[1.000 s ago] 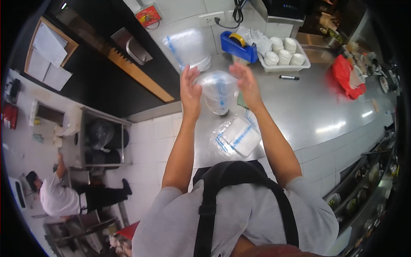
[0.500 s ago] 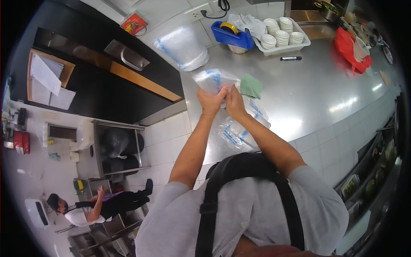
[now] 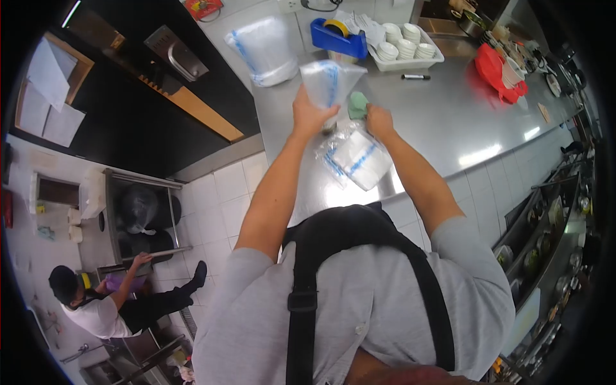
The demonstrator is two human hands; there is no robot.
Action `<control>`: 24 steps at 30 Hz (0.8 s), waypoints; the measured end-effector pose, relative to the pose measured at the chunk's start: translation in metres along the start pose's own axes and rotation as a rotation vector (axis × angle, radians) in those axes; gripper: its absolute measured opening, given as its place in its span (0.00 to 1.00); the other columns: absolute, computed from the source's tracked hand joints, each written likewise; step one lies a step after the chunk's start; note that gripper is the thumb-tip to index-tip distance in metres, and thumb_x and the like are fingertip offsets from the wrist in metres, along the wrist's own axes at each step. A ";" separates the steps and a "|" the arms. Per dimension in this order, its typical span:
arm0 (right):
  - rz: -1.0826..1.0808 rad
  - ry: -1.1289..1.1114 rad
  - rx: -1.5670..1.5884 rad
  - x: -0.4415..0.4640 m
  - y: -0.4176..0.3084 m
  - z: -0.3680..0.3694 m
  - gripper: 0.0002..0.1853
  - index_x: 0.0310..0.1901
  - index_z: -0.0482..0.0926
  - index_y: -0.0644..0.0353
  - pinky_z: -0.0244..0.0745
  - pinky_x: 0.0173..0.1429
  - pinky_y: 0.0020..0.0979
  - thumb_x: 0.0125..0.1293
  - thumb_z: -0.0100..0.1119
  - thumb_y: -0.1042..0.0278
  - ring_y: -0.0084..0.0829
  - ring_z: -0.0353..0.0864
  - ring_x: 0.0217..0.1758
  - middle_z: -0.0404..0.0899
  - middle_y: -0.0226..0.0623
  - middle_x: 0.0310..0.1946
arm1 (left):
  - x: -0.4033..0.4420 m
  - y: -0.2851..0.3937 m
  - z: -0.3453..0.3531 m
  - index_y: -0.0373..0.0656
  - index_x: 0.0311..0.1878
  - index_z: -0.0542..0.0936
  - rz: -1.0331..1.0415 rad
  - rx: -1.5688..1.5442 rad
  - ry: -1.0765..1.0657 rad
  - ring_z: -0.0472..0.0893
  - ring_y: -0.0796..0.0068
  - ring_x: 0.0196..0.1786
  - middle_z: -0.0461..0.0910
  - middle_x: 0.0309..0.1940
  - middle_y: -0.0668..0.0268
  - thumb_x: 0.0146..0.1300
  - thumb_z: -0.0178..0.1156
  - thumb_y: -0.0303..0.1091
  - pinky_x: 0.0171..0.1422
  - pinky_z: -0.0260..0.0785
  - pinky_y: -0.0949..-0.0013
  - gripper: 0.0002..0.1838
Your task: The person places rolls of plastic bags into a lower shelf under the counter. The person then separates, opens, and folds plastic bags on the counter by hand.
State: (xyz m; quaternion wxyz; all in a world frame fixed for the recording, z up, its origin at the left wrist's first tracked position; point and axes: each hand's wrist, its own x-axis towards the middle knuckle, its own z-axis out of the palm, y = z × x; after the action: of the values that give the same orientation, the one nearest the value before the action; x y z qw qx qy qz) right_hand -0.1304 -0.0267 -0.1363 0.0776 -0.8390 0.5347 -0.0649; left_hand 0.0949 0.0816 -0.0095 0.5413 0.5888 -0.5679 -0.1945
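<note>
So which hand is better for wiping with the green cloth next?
Probably the right hand: it's right at the edge of the green cloth. The left hand is farther from it and busy holding the clear bag.

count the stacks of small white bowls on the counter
5, all in the white tray: back-left stack, back-right stack, front-left stack, front-middle stack and front-right stack. Another could be hidden behind these.

Glossy plastic bag (image 3: 328,83); smooth metal counter (image 3: 443,119).
</note>
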 end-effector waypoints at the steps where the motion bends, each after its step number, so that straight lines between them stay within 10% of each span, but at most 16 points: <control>1: 0.006 0.016 0.012 0.002 0.006 0.002 0.18 0.58 0.77 0.59 0.78 0.60 0.52 0.70 0.62 0.62 0.54 0.85 0.55 0.87 0.48 0.45 | 0.006 -0.010 0.007 0.39 0.64 0.75 0.019 -0.002 0.008 0.84 0.55 0.60 0.84 0.57 0.52 0.40 0.86 0.39 0.69 0.74 0.58 0.46; 7: -0.024 0.374 0.327 -0.074 0.018 -0.054 0.25 0.68 0.76 0.61 0.77 0.66 0.48 0.69 0.59 0.69 0.50 0.84 0.59 0.82 0.54 0.57 | -0.011 -0.025 -0.003 0.36 0.70 0.73 0.130 0.198 0.128 0.81 0.49 0.63 0.82 0.58 0.49 0.40 0.87 0.41 0.72 0.71 0.55 0.52; 11: 0.174 0.270 0.743 -0.173 0.021 -0.071 0.12 0.52 0.86 0.65 0.81 0.54 0.33 0.70 0.64 0.70 0.39 0.88 0.47 0.88 0.45 0.45 | -0.087 -0.067 -0.029 0.34 0.67 0.77 -0.078 0.268 0.020 0.81 0.48 0.62 0.82 0.56 0.48 0.50 0.82 0.38 0.69 0.72 0.53 0.41; 12: 0.163 0.475 0.809 -0.195 0.026 -0.056 0.11 0.47 0.85 0.66 0.77 0.43 0.28 0.74 0.63 0.66 0.23 0.80 0.34 0.82 0.34 0.29 | -0.112 -0.080 -0.035 0.34 0.65 0.79 -0.113 0.303 -0.053 0.82 0.49 0.62 0.83 0.55 0.49 0.54 0.80 0.37 0.68 0.73 0.52 0.36; 16: 0.689 0.846 0.704 -0.306 0.097 0.034 0.14 0.38 0.76 0.65 0.69 0.35 0.34 0.79 0.56 0.62 0.24 0.70 0.31 0.74 0.33 0.27 | -0.180 -0.099 -0.037 0.39 0.51 0.84 -0.087 0.315 -0.091 0.82 0.52 0.46 0.82 0.43 0.53 0.59 0.71 0.33 0.52 0.76 0.55 0.17; 18: 1.033 0.558 0.847 -0.372 0.131 0.099 0.14 0.36 0.76 0.63 0.70 0.33 0.36 0.77 0.58 0.61 0.28 0.73 0.28 0.75 0.33 0.24 | -0.193 -0.092 -0.037 0.39 0.47 0.85 -0.060 0.280 -0.075 0.81 0.56 0.42 0.80 0.38 0.54 0.59 0.70 0.30 0.48 0.76 0.58 0.13; 22: 0.490 -0.612 -0.061 -0.493 0.177 0.321 0.11 0.41 0.90 0.49 0.83 0.45 0.45 0.63 0.66 0.56 0.40 0.91 0.37 0.91 0.37 0.36 | -0.187 -0.090 -0.040 0.40 0.45 0.87 -0.100 0.295 -0.171 0.80 0.64 0.36 0.79 0.38 0.58 0.58 0.73 0.29 0.44 0.77 0.64 0.12; 24: 0.514 -0.733 -0.047 -0.512 0.134 0.404 0.15 0.33 0.91 0.52 0.84 0.43 0.41 0.68 0.53 0.64 0.39 0.91 0.38 0.91 0.36 0.34 | -0.185 -0.092 -0.040 0.40 0.46 0.87 -0.162 0.265 -0.215 0.80 0.74 0.36 0.80 0.38 0.63 0.61 0.73 0.29 0.43 0.77 0.71 0.11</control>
State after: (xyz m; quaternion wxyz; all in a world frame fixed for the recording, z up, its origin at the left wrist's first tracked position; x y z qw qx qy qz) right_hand -0.3867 0.4064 -0.5720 0.2564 -0.6482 0.6642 0.2702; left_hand 0.1194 0.2395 -0.1460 0.3780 0.6745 -0.5938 -0.2226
